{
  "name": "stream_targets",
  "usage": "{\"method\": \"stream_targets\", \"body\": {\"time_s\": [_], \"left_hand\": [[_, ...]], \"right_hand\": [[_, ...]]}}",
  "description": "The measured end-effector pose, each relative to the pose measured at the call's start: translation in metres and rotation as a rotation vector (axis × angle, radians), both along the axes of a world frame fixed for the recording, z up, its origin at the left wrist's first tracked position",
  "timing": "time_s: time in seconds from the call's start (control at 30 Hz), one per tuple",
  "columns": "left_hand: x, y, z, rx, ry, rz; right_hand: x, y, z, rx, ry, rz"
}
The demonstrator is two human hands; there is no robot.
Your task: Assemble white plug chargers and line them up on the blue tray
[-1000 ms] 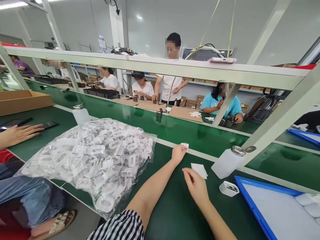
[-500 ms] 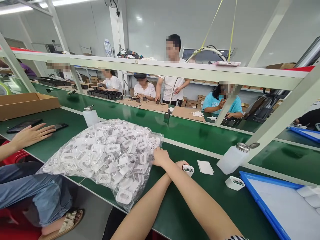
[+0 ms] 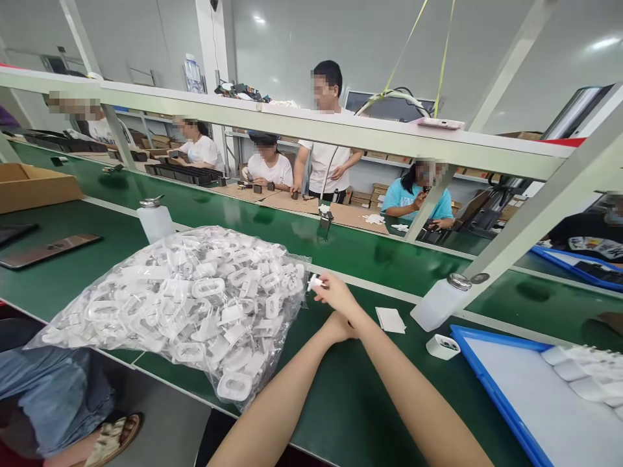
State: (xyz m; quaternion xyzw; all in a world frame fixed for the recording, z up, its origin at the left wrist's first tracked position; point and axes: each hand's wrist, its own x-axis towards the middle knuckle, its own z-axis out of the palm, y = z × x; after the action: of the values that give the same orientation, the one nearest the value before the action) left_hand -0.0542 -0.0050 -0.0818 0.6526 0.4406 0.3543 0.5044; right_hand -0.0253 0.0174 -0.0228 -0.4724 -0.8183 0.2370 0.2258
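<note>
My right hand (image 3: 335,295) reaches across to the mouth of a clear plastic bag (image 3: 195,305) stuffed with white plastic parts. Its fingers are pinched on a small white part (image 3: 315,283) right at the bag's edge. My left hand (image 3: 339,329) lies under my right forearm, so the arms cross. Only its wrist and the back of the hand show, and the fingers are hidden. A white square wipe (image 3: 390,319) lies flat on the green bench (image 3: 350,415) just right of my hands. Further right sits a single white housing (image 3: 442,346).
A white dispenser bottle (image 3: 438,305) stands by a slanted frame post (image 3: 535,214); a second bottle (image 3: 156,220) is behind the bag. A blue tray (image 3: 487,383) with white parts is at the right. A phone (image 3: 48,250) and cardboard box (image 3: 34,185) lie left. A seated person's jeans (image 3: 48,395) show bottom left.
My right hand drew back from the bag with a small white part pinched in it. My left hand slid under my right forearm. The neighbour's hand left the bench.
</note>
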Motion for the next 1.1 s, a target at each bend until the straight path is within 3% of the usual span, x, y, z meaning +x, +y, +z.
{"method": "stream_targets", "body": {"time_s": [0.17, 0.37, 0.5, 0.7, 0.93, 1.1], "left_hand": [[0.001, -0.006, 0.005, 0.029, 0.146, -0.020], [0.006, -0.007, 0.002, 0.017, 0.107, 0.024], [0.010, -0.007, 0.001, 0.030, 0.063, 0.011], [0.010, -0.007, 0.002, 0.058, 0.025, 0.002], [0.013, -0.008, 0.003, 0.036, 0.064, 0.028], [0.013, -0.010, 0.004, 0.055, 0.117, 0.031]], "right_hand": [[0.071, -0.014, 0.004, -0.303, 0.500, -0.134], [0.123, -0.030, -0.021, -0.148, 0.518, -0.353], [0.129, -0.038, -0.028, -0.040, 0.340, -0.363], [0.121, -0.047, -0.024, 0.063, 0.108, -0.276], [0.123, -0.048, -0.022, 0.058, 0.205, -0.414], [0.123, -0.049, -0.022, -0.014, 0.173, -0.344]]}}
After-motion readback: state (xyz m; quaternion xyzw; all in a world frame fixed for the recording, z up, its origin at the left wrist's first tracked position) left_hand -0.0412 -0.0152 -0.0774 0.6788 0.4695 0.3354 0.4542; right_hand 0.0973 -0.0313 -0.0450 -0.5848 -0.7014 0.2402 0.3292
